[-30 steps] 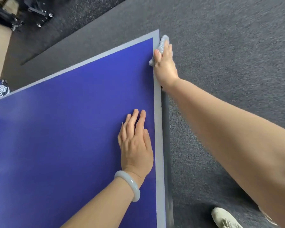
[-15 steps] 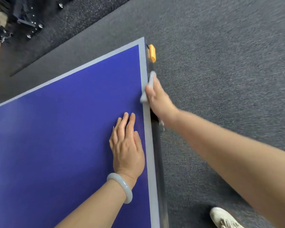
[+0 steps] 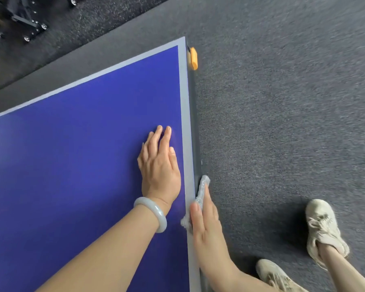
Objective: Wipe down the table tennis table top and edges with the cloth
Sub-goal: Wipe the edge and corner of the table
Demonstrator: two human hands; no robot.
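L hand (image 3: pixel 159 171) lies flat, fingers straight, on blue table (image 3: pixel 82 165) top, near its 3 o'clock side. R hand (image 3: pixel 207 226) at 5 o'clock presses cloth (image 3: pixel 202 186) on that side edge w/ straight fingers.

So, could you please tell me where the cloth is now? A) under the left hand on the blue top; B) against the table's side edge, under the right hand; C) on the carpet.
B: the right hand presses the cloth against the side edge; the left hand is bare.
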